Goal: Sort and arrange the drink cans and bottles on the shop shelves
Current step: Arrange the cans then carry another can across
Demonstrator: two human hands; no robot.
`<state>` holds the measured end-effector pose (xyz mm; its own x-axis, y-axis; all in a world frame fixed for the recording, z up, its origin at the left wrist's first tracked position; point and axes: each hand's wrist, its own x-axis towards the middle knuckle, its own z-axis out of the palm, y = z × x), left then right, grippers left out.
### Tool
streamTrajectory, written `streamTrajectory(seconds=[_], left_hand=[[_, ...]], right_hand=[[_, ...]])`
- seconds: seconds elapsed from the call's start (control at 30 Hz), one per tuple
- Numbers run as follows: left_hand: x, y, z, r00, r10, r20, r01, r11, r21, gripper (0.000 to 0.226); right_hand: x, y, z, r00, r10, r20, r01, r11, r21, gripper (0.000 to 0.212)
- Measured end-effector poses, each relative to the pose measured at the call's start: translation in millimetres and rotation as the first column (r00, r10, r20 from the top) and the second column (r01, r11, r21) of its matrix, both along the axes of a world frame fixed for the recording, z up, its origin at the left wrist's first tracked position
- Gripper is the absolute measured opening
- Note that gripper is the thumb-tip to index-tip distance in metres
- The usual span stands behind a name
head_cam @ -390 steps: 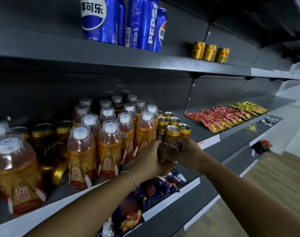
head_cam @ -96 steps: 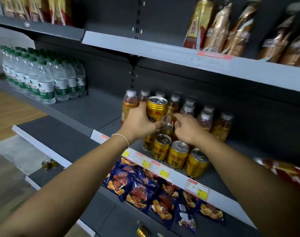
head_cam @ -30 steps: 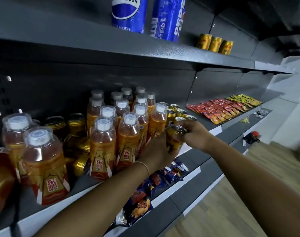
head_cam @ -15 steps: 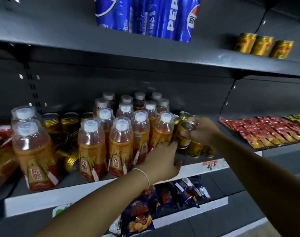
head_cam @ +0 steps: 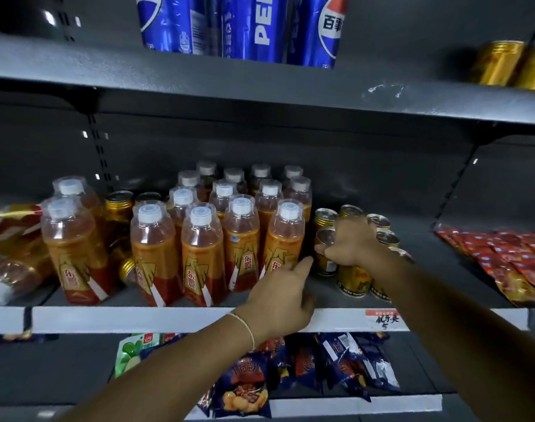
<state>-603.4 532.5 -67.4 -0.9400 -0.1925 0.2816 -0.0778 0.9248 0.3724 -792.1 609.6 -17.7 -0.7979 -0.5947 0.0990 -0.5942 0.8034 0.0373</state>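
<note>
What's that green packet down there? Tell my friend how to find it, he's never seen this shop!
Start at the shelf packed with orange bottles, then drop to the lower shelf, where blue snack bags lie. At their left end is the green packet, the only green-and-white one beside all that blue.

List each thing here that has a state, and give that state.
Orange bottles: upright, capped.
Held can: upright on the shelf, gripped by right hand.
Left hand: open, holding nothing.
Can among the left bottles: lying on its side.
Blue cans: upright.
</note>
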Motion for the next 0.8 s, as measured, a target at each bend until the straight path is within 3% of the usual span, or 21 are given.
streamTrajectory(seconds=[0.2,0.33,0.53,0.6,0.67,0.73,0.77,0.8], left_hand=[[-6.8,4.4,-2.4,0.999,0.034,-0.039,-0.035,0.999,-0.033,0.073],[-8.2,5.5,-4.2,0.999,0.024,-0.031,-0.026,0.998,-0.063,0.071],[-4.6,6.1,-6.6,1.000,0.005,0.011,-0.004,0.994,-0.109,0.069],[-1.6,4.9,-8.3,1.000,0.002,0.024,0.001,0.993,-0.117,0.067],[2.6,2.1,-11.8,1.000,0.003,0.026,0.001,0.991,-0.135,0.061],[8.3,-1.6,-15.8,1.000,0.005,0.020,-0.002,0.987,-0.159,0.052],[11.2,-3.5,-17.6,1.000,0.008,0.017,-0.006,0.986,-0.166,0.049],[13.8,-5.7,-19.2,1.000,0.012,0.014,-0.009,0.985,-0.170,0.048]], right_hand=[[-8.9,-0.6,-8.7,0.999,-0.035,-0.023,0.035,0.999,0.026,0.077],[-4.3,4.5,-13.7,0.992,-0.045,-0.117,0.045,0.999,-0.009,0.087],[2.0,6.7,-13.0,0.993,-0.014,-0.117,0.006,0.998,-0.068,0.084],[4.2,4.7,-10.3,0.994,0.019,-0.110,-0.034,0.990,-0.134,0.074],[7.9,1.8,-7.2,0.985,0.160,-0.059,-0.171,0.904,-0.391,0.055],[15.8,-1.4,-6.2,0.906,0.415,0.080,-0.229,0.642,-0.732,0.041],[22.1,-3.3,-6.3,0.833,0.534,0.143,-0.192,0.522,-0.831,0.044],[28.7,-5.4,-7.0,0.766,0.614,0.189,-0.158,0.465,-0.871,0.057]])
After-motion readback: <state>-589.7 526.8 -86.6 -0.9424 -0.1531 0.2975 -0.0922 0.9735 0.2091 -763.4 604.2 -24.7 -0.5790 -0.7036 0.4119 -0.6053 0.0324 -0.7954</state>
